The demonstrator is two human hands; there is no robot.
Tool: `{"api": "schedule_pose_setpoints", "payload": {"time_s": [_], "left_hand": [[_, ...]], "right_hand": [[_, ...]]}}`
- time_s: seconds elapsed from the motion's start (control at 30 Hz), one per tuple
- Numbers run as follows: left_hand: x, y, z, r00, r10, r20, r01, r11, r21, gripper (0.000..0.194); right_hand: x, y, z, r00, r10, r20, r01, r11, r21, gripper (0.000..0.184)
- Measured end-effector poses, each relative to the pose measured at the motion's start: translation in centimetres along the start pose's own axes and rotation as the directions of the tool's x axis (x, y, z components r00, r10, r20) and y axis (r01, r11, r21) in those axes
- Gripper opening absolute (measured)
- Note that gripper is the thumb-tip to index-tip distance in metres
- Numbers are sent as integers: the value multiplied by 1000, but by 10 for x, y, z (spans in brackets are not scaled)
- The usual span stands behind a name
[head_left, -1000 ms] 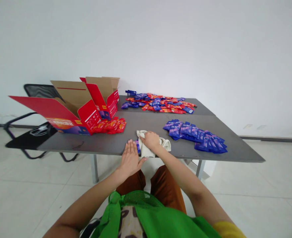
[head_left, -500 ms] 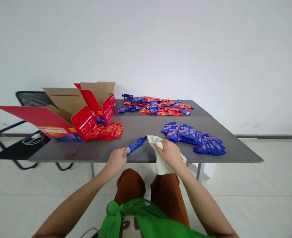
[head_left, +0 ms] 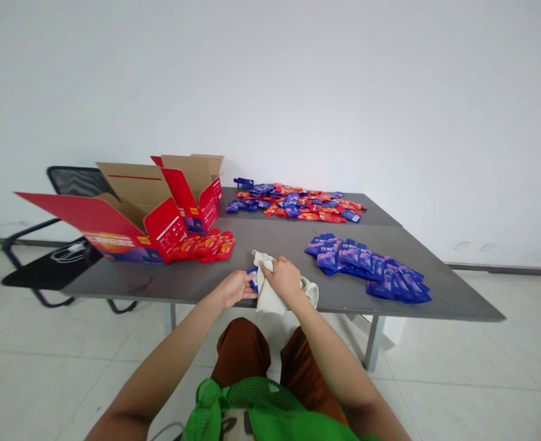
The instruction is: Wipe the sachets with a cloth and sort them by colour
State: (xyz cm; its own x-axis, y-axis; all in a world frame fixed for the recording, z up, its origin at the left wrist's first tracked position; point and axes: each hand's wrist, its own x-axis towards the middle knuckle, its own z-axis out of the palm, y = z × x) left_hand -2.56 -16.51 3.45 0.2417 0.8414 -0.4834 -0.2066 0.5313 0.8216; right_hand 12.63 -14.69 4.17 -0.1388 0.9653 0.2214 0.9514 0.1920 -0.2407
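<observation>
Near the table's front edge my left hand [head_left: 236, 289] is closed on the end of a blue packet [head_left: 254, 280]. Most of that packet is covered by a white cloth [head_left: 270, 299]. My right hand [head_left: 283, 277] grips the cloth and presses it against the packet, and the cloth's loose end hangs at the table edge. To the right, blue packets [head_left: 344, 254] lie in overlapping rows. On the left, red-orange packets [head_left: 206, 246] are laid out beside an open red box [head_left: 127, 236].
A second open red box [head_left: 203, 211] stands behind the first. Mixed red and blue packets [head_left: 298, 203] are heaped at the back of the grey table [head_left: 261, 236]. A black chair [head_left: 45, 269] with a white cable on it is at the left.
My right hand has moved left with the cloth, which now covers most of the blue packet. My left hand has shifted slightly right, and the view has turned a little.
</observation>
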Motion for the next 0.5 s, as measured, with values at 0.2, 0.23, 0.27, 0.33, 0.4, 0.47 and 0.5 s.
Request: {"api": "schedule_pose_setpoints", "payload": {"time_s": [0.2,0.23,0.27,0.33,0.4,0.47,0.5], "left_hand": [[12,3,9,955,90,-283,-140,977,-163,21],[14,4,9,955,107,-275,-159,972,-175,23],[15,4,8,961,119,-251,-168,968,-185,24],[14,5,4,976,110,-190,-148,968,-204,23],[11,4,-2,988,72,-135,-100,972,-215,20],[6,2,-5,996,48,-81,-65,971,-228,16],[5,0,-6,997,46,-61,-59,970,-234,15]], "right_hand": [[-16,-3,-6,962,-265,62,265,964,2,42],[-21,-7,-5,939,-339,59,338,941,22,39],[-25,-10,-3,923,-381,56,380,924,35,38],[-27,-12,0,935,-352,52,351,936,29,40],[-22,-7,0,977,-204,65,205,979,-10,47],[-12,2,-2,995,-33,93,39,997,-65,54],[-7,6,-4,994,26,106,-17,996,-88,55]]}}
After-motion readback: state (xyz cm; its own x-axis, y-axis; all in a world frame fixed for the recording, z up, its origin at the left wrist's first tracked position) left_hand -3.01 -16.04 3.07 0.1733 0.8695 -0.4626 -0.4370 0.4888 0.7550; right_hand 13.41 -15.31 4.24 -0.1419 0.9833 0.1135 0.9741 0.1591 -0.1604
